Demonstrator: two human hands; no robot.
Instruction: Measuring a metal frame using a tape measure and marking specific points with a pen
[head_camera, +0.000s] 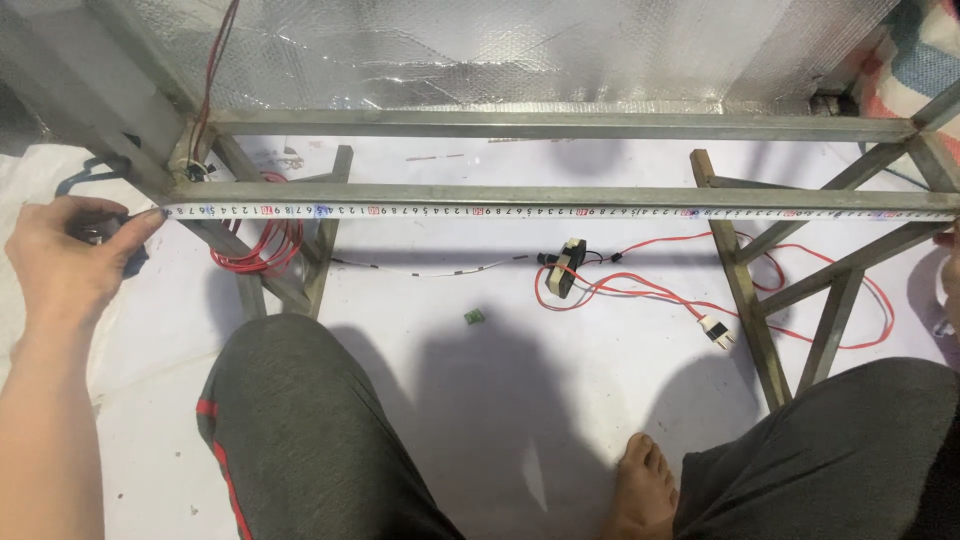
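Right hand (951, 285) cut by right edge; only sliver shows, grip unreadable. Tape measure (560, 211) runs out of frame at right; numerals too small near far end. Left hand (62, 255) covers tape case; only dark bits show. Metal frame (540, 124) cropped both sides. Small green part (473, 317) on floor too small to identify.

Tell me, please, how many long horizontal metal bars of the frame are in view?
2: the front bar carries the tape between both hands; the rear bar lies beyond it. Others may be hidden.

White floor (420, 400) with red wires (640, 290), metal frame (560, 195)
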